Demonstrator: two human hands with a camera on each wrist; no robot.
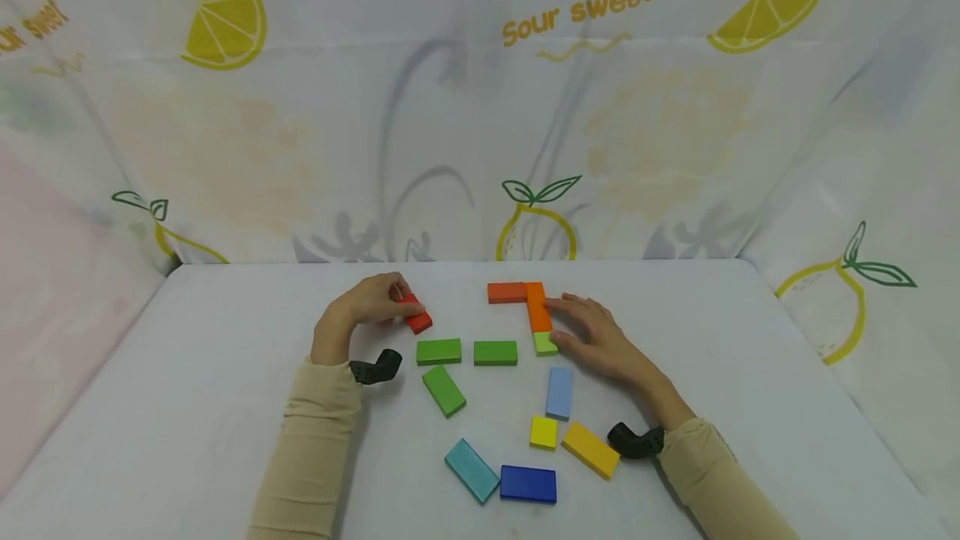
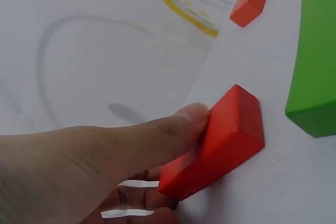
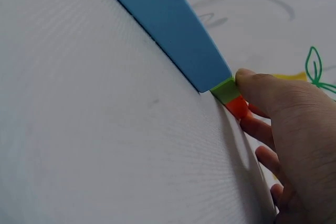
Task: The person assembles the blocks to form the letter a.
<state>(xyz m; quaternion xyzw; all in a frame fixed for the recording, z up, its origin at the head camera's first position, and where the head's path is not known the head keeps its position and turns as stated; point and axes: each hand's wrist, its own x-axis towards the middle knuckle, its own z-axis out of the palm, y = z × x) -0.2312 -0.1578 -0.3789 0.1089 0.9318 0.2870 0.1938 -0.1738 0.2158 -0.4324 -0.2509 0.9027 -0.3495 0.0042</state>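
Note:
My left hand pinches a red block between thumb and fingers at the back left of the table; the block is low over the cloth or on it. Two green blocks, a left one and a right one, lie just in front. My right hand rests by an orange block and a small light green block. Its index finger is at the orange block's right side and the thumb at the light green block, fingers loosely spread. A red-orange block abuts the orange one.
Nearer lie a tilted green block, a light blue block, a yellow square block, a yellow-orange block, a teal block and a dark blue block. A lemon-print cloth hangs behind the white table.

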